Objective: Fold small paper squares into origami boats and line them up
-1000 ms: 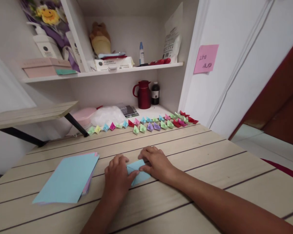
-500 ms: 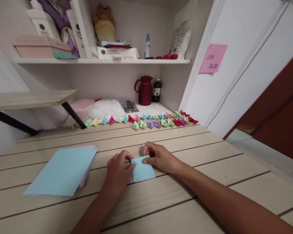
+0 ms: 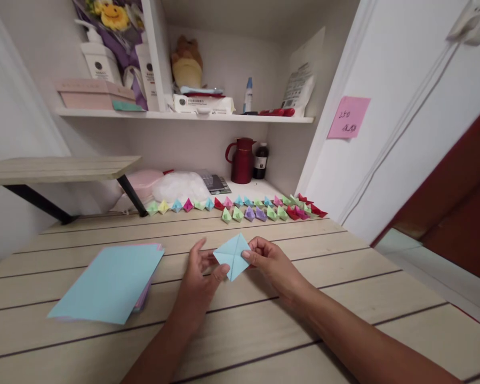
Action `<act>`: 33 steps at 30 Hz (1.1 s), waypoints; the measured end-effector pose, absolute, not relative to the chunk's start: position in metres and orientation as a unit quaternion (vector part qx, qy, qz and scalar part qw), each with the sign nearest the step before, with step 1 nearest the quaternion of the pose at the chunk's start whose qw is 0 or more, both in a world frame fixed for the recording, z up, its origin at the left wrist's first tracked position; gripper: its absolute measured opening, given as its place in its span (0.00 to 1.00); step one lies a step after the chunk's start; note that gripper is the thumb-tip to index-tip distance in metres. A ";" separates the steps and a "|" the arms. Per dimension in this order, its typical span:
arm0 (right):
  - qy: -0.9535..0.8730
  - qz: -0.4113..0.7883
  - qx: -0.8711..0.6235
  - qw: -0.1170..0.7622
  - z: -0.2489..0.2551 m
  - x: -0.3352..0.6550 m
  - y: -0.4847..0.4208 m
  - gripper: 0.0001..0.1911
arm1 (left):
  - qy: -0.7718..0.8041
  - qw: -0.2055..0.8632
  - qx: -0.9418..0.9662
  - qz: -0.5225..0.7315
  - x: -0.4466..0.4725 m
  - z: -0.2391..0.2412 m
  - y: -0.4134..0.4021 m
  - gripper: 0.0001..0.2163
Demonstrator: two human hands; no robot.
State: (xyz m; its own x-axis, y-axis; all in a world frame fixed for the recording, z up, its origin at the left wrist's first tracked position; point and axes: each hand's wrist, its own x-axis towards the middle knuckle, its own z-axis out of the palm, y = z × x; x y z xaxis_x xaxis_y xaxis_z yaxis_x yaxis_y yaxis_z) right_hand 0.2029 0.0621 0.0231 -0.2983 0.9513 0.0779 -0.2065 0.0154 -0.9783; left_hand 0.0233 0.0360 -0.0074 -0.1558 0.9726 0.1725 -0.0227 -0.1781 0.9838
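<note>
A folded light blue paper square with diagonal creases is held up just above the wooden table. My left hand pinches its left corner with thumb and fingers. My right hand pinches its right edge. A stack of coloured paper sheets, blue on top, lies to the left of my left hand.
A row of small folded paper boats in many colours lines the table's far edge. Behind them stand a red jug, a dark bottle and a white bag. A shelf above carries boxes and bottles. A pink note sticks on the wall.
The blue paper was pressed flat on the table under both hands; now both hands have lifted it and turned it so it stands as a diamond.
</note>
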 end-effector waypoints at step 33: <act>-0.882 0.021 -0.341 0.326 0.015 0.205 0.064 0.04 | 0.477 -0.247 0.819 0.203 0.024 0.014 0.014 0.11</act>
State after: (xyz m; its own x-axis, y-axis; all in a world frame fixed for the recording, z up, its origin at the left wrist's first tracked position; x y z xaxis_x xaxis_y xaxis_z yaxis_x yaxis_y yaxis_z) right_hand 0.2052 0.0635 0.0152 -0.5554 0.6142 0.5605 0.5872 0.7670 -0.2586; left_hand 0.0242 0.0140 0.0136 0.4632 0.6807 0.5675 0.8809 -0.4240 -0.2103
